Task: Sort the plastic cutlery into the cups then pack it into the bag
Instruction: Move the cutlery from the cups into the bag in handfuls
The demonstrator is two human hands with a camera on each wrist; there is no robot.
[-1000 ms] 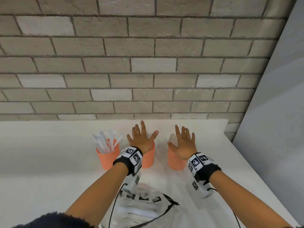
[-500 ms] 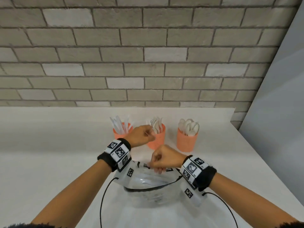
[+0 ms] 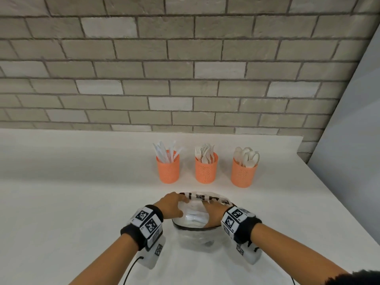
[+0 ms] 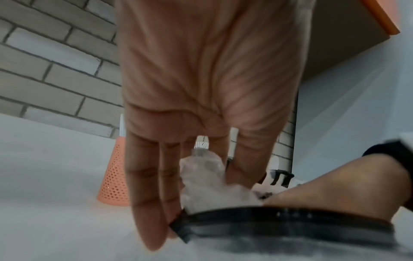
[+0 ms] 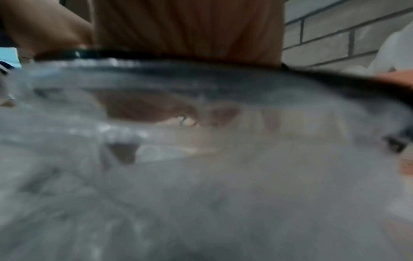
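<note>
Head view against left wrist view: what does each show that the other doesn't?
Only the head view: the whole row of three cups with its knives, forks and spoons, and the right hand reaching into the bag. Only the left wrist view: the left hand from the palm side, its fingers pinching bunched clear plastic by the bag's black rim. Both: left hand, bag, left cup, right forearm, brick wall.

Beyond the gaping clear bag (image 3: pixel 195 240) we see three upright orange mesh cups in a row: left cup (image 3: pixel 168 171) holds white knives (image 3: pixel 164 153), middle cup (image 3: pixel 206 171) forks (image 3: pixel 204 152), right cup (image 3: pixel 243 174) spoons (image 3: pixel 246 155).
</note>
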